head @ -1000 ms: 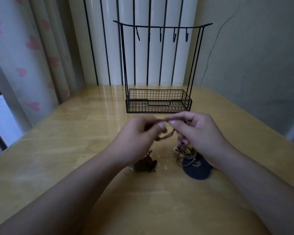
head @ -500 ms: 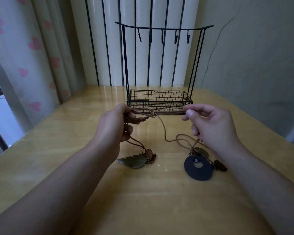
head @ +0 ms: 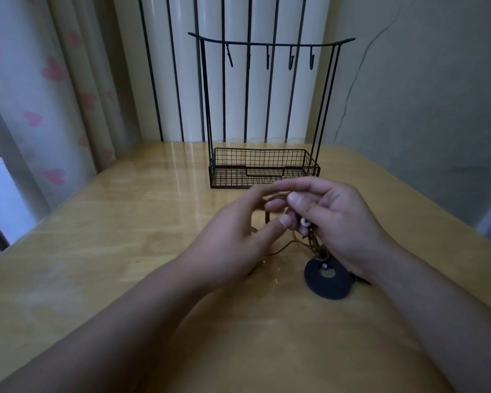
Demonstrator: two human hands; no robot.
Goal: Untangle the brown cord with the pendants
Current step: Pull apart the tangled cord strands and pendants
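Over the middle of the wooden table [head: 102, 251], my left hand [head: 238, 236] and my right hand [head: 338, 222] meet, fingertips nearly touching. Both pinch the thin brown cord [head: 284, 246], which runs between them and droops in a loop to the tabletop. A small white bead [head: 304, 221] on the cord shows between the fingers. Below my right hand the cord strands drop to a dark round pendant [head: 328, 280] lying flat on the table. My left hand hides the leaf-shaped pendant.
A black wire stand [head: 264, 168] with a mesh basket base and a top bar of several hooks stands just behind my hands. Curtains with pink hearts hang at the left. A grey wall closes the right side.
My hands were spread apart with the cord stretched between them; now they have come together over the table's middle. The leaf pendant, visible before, is now covered by my left hand.
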